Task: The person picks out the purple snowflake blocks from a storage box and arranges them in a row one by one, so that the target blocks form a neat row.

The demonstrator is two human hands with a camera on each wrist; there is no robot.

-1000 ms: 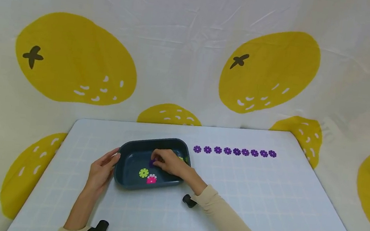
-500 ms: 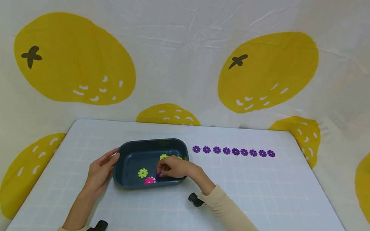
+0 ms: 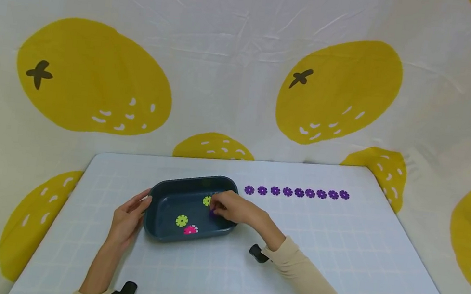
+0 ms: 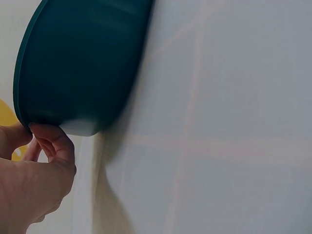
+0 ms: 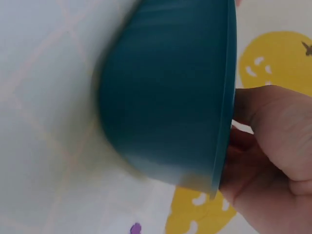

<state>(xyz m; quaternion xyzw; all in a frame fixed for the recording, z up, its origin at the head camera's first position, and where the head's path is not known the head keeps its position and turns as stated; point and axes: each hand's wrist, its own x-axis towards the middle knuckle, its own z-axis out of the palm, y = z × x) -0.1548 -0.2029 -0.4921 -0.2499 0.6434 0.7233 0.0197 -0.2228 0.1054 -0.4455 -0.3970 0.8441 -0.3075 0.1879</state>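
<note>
A dark teal tray (image 3: pixel 171 212) sits on the table. My left hand (image 3: pixel 125 222) grips its left rim, thumb and finger pinching the edge in the left wrist view. Inside the tray's right half, my right hand (image 3: pixel 233 208) pinches a purple flower-shaped disc (image 3: pixel 212 213), mostly covered by the fingers. Lying in the tray are a yellow-green flower disc (image 3: pixel 181 221), another yellow-green disc (image 3: pixel 206 201) beside the right fingertips, and a pink disc (image 3: pixel 189 230) overlapping a white one (image 3: pixel 196 228). In the right wrist view the tray wall hides the right fingertips.
A row of several purple flower discs (image 3: pixel 298 192) runs rightward from the tray along the table's far side. The white table (image 3: pixel 328 254) has a pale grid pattern. Behind it hangs a white cloth (image 3: pixel 233 88) printed with yellow fruit.
My right hand has moved right and toward me inside the tray with the purple disc, then back slightly away, uncovering a yellow-green disc. The pink disc has shifted slightly. My left hand stays on the rim.
</note>
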